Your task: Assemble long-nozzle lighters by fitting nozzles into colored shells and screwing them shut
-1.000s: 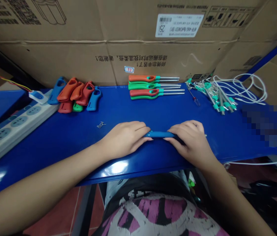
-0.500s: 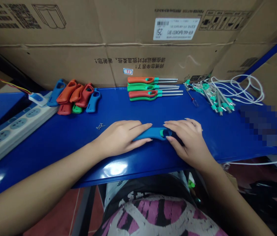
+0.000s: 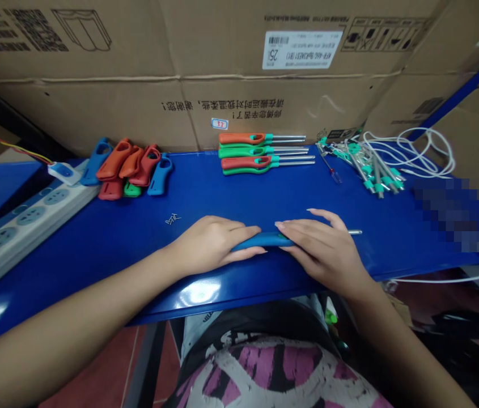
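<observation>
Between my hands is a blue long-nosed gas lighter (image 3: 260,240), lying roughly level just above or on the table. My left hand (image 3: 211,245) is closed round the left end of its handle. My right hand (image 3: 324,249) grips the trigger end, fingers over the top and thumb below, and covers most of that part. A short metal tip of the lighter pokes out past the right hand. A few small screws (image 3: 173,219) lie on the blue table (image 3: 239,198), left of my left hand.
At the back left lies a heap of coloured handle shells (image 3: 126,167) beside a white power strip (image 3: 30,218). Several lighters (image 3: 245,163) are stacked at the back middle. Metal lighter rods (image 3: 379,170), a small screwdriver (image 3: 333,174) and a white cable (image 3: 439,150) lie back right.
The lighter has turned about its length, so its trigger opening no longer faces up. My right hand has closed further over it, and the metal tip now shows.
</observation>
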{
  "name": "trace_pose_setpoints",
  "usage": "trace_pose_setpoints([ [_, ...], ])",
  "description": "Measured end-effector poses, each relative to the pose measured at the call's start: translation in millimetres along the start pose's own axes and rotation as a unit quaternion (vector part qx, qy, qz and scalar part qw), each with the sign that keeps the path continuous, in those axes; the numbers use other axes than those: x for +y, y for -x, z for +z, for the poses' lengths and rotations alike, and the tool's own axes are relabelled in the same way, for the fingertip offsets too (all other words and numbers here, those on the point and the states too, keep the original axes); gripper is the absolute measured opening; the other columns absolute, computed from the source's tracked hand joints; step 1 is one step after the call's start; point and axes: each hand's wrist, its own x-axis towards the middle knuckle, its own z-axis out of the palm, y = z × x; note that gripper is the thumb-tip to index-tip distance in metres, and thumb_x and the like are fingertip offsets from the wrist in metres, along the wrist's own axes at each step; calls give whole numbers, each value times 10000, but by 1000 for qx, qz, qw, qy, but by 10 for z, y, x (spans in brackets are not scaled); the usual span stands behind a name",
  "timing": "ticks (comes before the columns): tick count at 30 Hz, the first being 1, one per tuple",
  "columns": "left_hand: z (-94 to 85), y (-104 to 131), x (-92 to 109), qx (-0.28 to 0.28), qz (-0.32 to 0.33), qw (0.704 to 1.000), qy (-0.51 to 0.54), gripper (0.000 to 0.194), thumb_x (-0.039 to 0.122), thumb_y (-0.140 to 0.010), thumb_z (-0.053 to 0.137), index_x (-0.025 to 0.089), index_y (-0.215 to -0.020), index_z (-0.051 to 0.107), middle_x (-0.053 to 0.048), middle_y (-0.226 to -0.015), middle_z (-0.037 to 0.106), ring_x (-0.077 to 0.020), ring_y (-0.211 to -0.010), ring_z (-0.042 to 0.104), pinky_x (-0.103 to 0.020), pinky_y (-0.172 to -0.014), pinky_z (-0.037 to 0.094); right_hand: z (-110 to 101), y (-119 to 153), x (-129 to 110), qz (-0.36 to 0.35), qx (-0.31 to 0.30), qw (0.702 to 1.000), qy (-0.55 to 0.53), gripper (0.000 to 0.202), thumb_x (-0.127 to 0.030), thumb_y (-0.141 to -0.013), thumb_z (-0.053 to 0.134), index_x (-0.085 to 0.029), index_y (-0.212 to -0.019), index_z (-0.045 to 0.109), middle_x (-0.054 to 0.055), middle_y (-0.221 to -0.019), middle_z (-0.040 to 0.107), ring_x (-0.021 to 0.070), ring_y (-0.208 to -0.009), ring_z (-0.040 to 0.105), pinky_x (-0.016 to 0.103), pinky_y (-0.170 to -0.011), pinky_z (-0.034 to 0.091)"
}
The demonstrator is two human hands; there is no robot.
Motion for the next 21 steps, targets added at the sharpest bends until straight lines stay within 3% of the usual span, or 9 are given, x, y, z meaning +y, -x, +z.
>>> trace_pose_setpoints([
  [7,46,-38,69,-68,-67,992,83,390,449,-1030,481,165,-1243,642,-58,-991,753,-177,-834,731,-256,-711,548,26,19,-33,6,22,1000,-13,231,-158,-966,599,-242,-1164,684,15,-1088,788,176,-975,755,435,-1091,415],
  [15,-61,-6,-130,-55,-61,992,94,398,429,-1037,471,168,-1288,637,-57,-950,730,-168,-827,708,-250,-747,535,51,-11,39,86,10,996,28,230,-252,-996,571,-210,-1204,657,56,-1122,774,208,-1020,734,465,-1094,367],
  [21,-103,3,-107,-64,-57,995,57,384,420,-1036,477,170,-1279,638,-68,-1036,735,-177,-884,715,-258,-769,547,44,7,57,64,12,997,36,122,-205,-986,562,-195,-1042,671,38,-1012,781,198,-971,723,448,-1075,349],
])
